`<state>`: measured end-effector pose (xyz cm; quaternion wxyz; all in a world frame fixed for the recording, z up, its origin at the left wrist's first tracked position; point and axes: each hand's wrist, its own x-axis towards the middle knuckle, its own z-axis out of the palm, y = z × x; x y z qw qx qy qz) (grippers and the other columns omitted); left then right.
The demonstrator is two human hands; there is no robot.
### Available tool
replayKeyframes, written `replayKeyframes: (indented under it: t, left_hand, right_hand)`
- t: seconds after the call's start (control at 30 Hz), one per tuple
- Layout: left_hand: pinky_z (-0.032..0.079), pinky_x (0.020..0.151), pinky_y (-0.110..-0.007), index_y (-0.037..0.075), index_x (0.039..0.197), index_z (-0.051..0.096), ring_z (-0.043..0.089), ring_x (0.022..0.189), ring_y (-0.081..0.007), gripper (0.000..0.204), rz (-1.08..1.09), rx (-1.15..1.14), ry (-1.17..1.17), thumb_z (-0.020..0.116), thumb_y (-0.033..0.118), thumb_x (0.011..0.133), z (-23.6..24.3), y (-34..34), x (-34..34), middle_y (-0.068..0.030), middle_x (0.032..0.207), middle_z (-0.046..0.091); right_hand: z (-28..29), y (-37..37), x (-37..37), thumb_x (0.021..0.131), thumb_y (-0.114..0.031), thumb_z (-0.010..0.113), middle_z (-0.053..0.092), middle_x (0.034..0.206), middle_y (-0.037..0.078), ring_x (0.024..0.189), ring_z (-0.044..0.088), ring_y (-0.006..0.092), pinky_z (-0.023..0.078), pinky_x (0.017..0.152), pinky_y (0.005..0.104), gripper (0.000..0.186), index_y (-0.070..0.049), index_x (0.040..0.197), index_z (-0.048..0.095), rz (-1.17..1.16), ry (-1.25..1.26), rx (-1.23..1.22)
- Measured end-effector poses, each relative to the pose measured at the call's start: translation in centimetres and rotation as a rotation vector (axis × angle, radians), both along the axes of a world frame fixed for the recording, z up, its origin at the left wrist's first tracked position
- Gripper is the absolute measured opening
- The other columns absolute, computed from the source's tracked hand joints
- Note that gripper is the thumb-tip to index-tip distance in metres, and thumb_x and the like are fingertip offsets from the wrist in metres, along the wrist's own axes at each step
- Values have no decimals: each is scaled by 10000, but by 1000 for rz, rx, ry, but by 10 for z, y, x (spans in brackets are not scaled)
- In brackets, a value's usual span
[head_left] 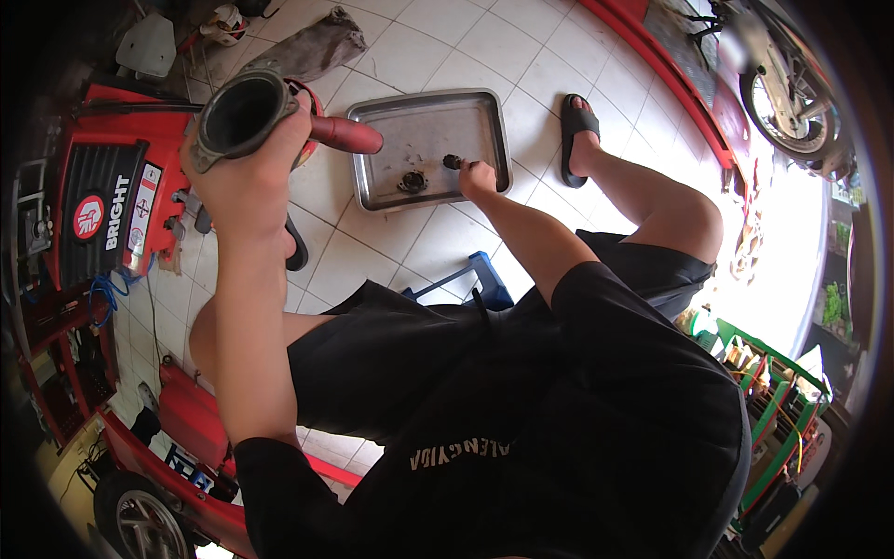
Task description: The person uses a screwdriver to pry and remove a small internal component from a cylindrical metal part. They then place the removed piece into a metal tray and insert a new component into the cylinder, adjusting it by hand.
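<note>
My left hand [244, 177] gripped the grey flanged metal pipe [244, 114]; my right hand [477, 177] pinched a small dark part [453, 161] over the steel tray [484, 116]; a loose pinch risked dropping it

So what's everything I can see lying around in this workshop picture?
metal tray: one, silver, on the tiled floor ahead
small dark parts: two, black, in the tray
pipe-like metal part: one, grey, wide round opening, held up
red machine: one, red and black, at left
blue stool: one, under the person
grey cloth: one, on the floor, top
motorbike wheel: one, top right
sandal: one, black, on the foot
left hand: grips the pipe-like part
right hand: at one small part in the tray
</note>
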<state>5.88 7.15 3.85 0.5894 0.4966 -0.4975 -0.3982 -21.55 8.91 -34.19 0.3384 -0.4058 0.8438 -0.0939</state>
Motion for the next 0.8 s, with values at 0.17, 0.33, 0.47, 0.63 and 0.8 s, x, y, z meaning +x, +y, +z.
replayKeyframes:
  t: [0.17, 0.33, 0.47, 0.63, 0.8]
  left_hand:
    - [532, 685, -296, 18, 1078, 701, 721, 864, -185, 237, 108, 192, 83, 787, 25, 858, -6, -2, 5, -57, 936, 703]
    - [562, 800, -337, -22, 999, 715, 691, 820, -176, 235, 135, 297, 237, 819, -39, 790, -2, -10, -1, -83, 949, 708]
    - [566, 810, -344, -30, 1009, 708, 710, 831, -199, 230, 112, 279, 208, 806, -44, 802, -10, -15, -4, -92, 945, 706]
    - [563, 813, -341, -30, 1012, 703, 709, 841, -198, 217, -25, 260, 232, 793, -47, 815, -15, -20, -12, -90, 943, 705]
    - [553, 812, -335, -23, 1013, 702, 702, 849, -191, 212, 5, 279, 216, 787, -49, 820, -16, -14, -6, -86, 944, 703]
  right_hand:
    - [-25, -3, 24, 1020, -385, 513, 716, 1004, 319, 1030, 672, 517, 516, 955, 544, 495, 37, 983, 768, -182, -48, -201]
    - [-51, -5, 22, 1037, -371, 529, 729, 840, 267, 884, 722, 446, 534, 806, 515, 495, 58, 915, 745, -277, -227, -229]
    - [-75, 2, 23, 1042, -347, 581, 682, 756, 148, 745, 703, 262, 526, 673, 415, 427, 43, 938, 721, -500, -668, -150]
    - [-99, 19, 8, 1037, -340, 603, 661, 824, 91, 701, 668, 230, 533, 625, 388, 368, 13, 1036, 710, -587, -857, 29]
    - [-69, 4, 15, 1074, -365, 556, 584, 727, 65, 579, 624, 225, 539, 517, 393, 309, -69, 1016, 624, -578, -850, 202]
